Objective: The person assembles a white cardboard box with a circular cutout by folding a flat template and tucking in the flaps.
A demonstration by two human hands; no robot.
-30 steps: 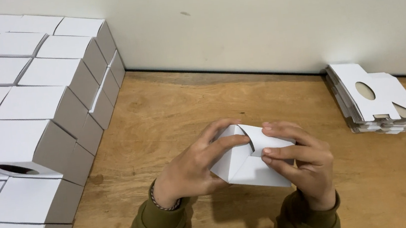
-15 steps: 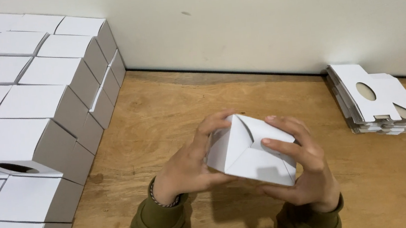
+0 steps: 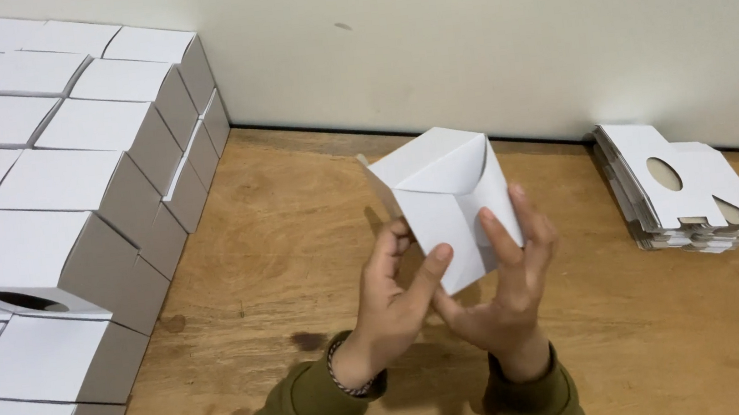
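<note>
Both hands lift a small white folded cardboard box at centre frame, its flaps closed. Left hand and right hand pinch its lower sides, fingers spread. Stacked finished white boxes fill nine o'clock; a pile of flat white die-cut blanks waits at three o'clock.

White folded carton box, tilted, flaps closed, held above wooden table.
</note>
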